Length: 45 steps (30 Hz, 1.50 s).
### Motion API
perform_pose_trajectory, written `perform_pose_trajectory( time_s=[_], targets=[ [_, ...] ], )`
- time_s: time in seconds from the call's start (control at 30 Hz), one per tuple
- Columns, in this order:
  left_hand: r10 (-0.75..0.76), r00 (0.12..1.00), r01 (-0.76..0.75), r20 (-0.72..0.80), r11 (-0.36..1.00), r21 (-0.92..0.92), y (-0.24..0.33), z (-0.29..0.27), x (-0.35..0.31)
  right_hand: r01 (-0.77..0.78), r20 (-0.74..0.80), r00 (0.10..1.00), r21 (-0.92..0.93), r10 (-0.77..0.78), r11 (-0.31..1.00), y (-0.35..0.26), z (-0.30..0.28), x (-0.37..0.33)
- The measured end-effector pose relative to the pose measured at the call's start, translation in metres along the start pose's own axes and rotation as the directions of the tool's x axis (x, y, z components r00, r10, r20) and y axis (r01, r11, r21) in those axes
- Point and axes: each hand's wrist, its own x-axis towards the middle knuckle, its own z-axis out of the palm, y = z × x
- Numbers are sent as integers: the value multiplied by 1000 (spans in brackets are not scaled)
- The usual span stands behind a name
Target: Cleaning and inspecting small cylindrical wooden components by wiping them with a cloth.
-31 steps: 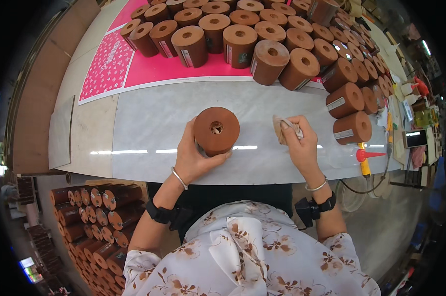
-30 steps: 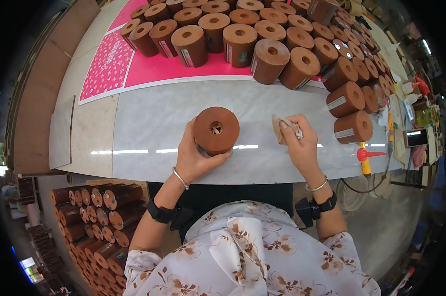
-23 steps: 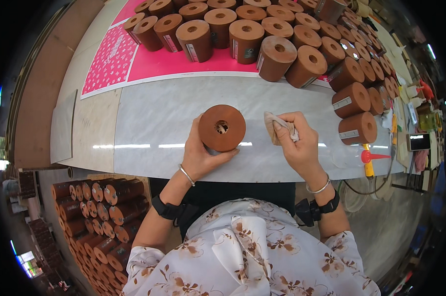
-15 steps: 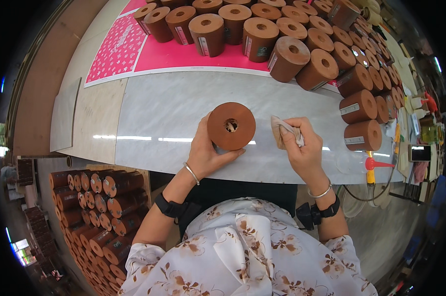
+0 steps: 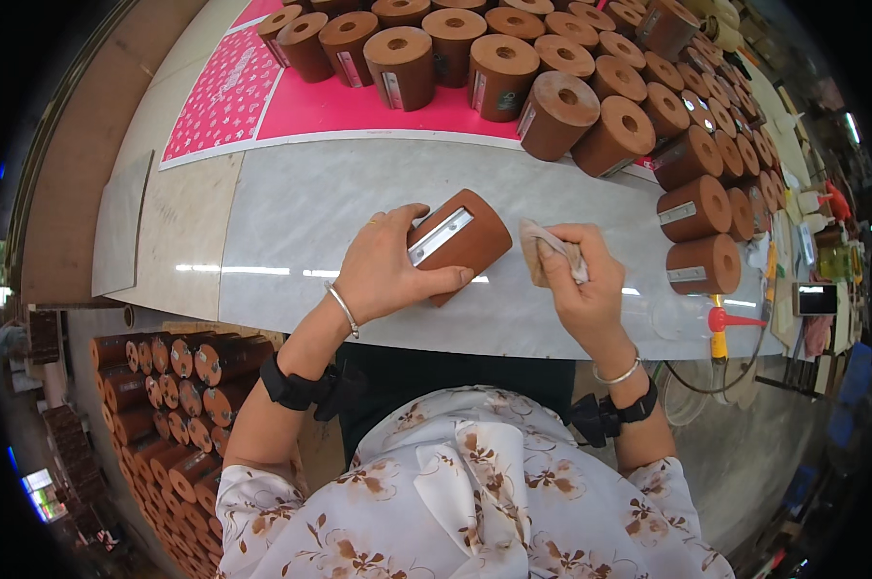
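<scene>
My left hand [image 5: 389, 261] is wrapped round a brown cylinder shaped like a giant pencil sharpener [image 5: 479, 234], held above the grey tabletop. The cylinder lies tilted on its side, and a silver blade-like plate with screws shows in a slot along it. My fingers cover its lower left part. To its right, my right hand [image 5: 582, 275] pinches a crumpled, stained whitish cloth [image 5: 542, 253]. A small gap separates the cloth from the cylinder.
Several similar brown cylinders [image 5: 400, 68] stand on a pink printed sheet [image 5: 334, 111] at the back and down the right side. Stacked cylinders [image 5: 180, 415] fill the lower left beside the table [image 5: 301, 203]. A red-and-yellow tool [image 5: 720, 328] with a hose sits at the right edge.
My left hand has turned the cylinder from its holed end facing up onto its side, bringing the silver plate into view. The right hand with the cloth has shifted slightly left.
</scene>
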Motion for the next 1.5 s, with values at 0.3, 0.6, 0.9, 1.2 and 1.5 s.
perform_pose_trajectory(
  time_s=[0.3, 0.6, 0.9, 1.2, 1.5],
  targets=[
    [89, 972, -128, -218, 977, -172, -40, 38, -30, 36, 4, 999, -41, -36, 999, 32, 28, 16],
    [100, 911, -148, -399, 985, -89, -51, 56, -18, 419, 137, 907, -199, -398, 886, -6, 77, -23],
    [148, 909, -173, -390, 984, -31, -50, 54, -17, 463, -29, 861, -367, -507, 807, 14, 75, 1],
    [176, 871, -188, -459, 982, 21, -42, 60, -16, 429, -13, 897, -219, -443, 876, 20, 68, 18],
    [341, 783, -297, -521, 940, 169, -36, 72, -19, 430, 184, 903, -393, -388, 813, 6, 48, 25]
  ],
)
